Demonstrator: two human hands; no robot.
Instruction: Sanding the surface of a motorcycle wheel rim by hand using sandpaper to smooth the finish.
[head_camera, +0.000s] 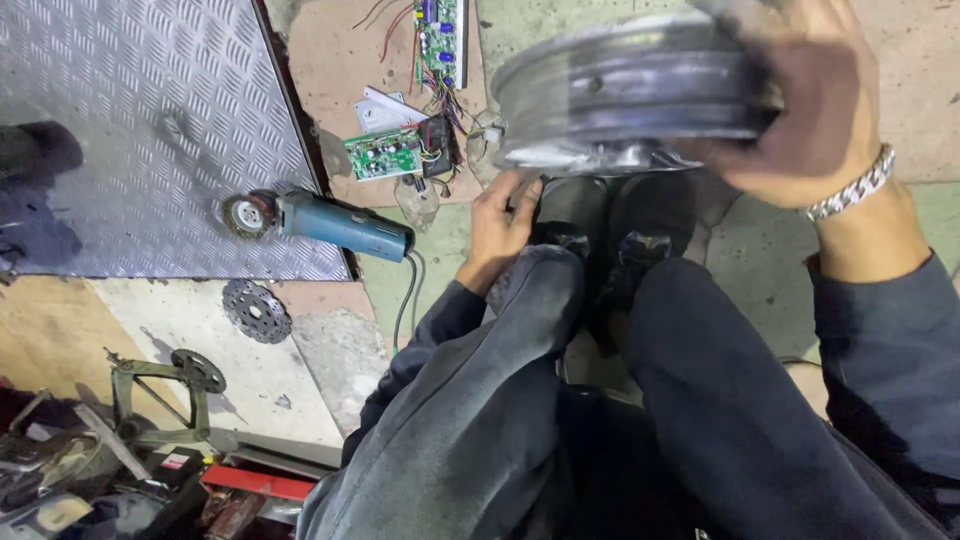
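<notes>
Rough concrete floor (900, 70), patched in pink and pale green, fills the scene, with a grey checker-plate metal sheet (130, 130) laid over its upper left part. At the bottom left lies a heap of scrap metal (90, 470), dull and greasy, with a red bar (255, 482) at its edge and a small white-and-red label among the parts. Above it a toothed steel disc (256, 311) lies flat on the floor. A blue angle grinder (335, 222) with a wire-brush wheel rests across the sheet's lower edge, its grey cable trailing down. Further right, two green circuit boards (385, 152) with loose coloured wires lie on the pink patch beside a white bracket.

The left hand (498, 222) reaches down just under the wheel rim (625, 90), its fingers (520, 190) curled and narrow near the rim's lower edge; whether they touch it I cannot tell. The rim is bare grey metal, round and ribbed, blurred, held above the floor before the person's knees in dark trousers. The right hand (815, 95), wearing a silver chain bracelet (855, 185) at the wrist, wraps its fingers over the rim's right side, gripping it firmly.
</notes>
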